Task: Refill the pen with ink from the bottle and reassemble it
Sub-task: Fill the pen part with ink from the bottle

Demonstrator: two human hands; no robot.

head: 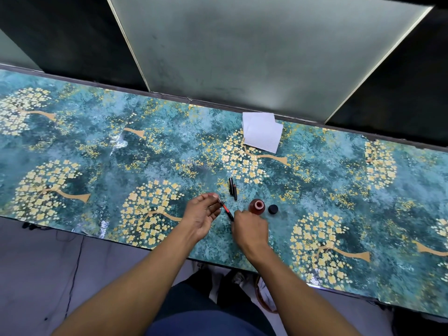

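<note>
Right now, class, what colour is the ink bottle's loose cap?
Black. The cap lies just right of the bottle, seen in the head view.

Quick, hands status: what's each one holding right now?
Left hand: pinches the upper end of the pen's ink section.
Right hand: grips its lower end.

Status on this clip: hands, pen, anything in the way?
Left hand and right hand hold pen section. Ink bottle uncapped. Nothing blocking.

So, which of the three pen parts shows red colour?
The pen section held between both hands: its middle is red. The two parts lying on the table beyond are black.
</note>
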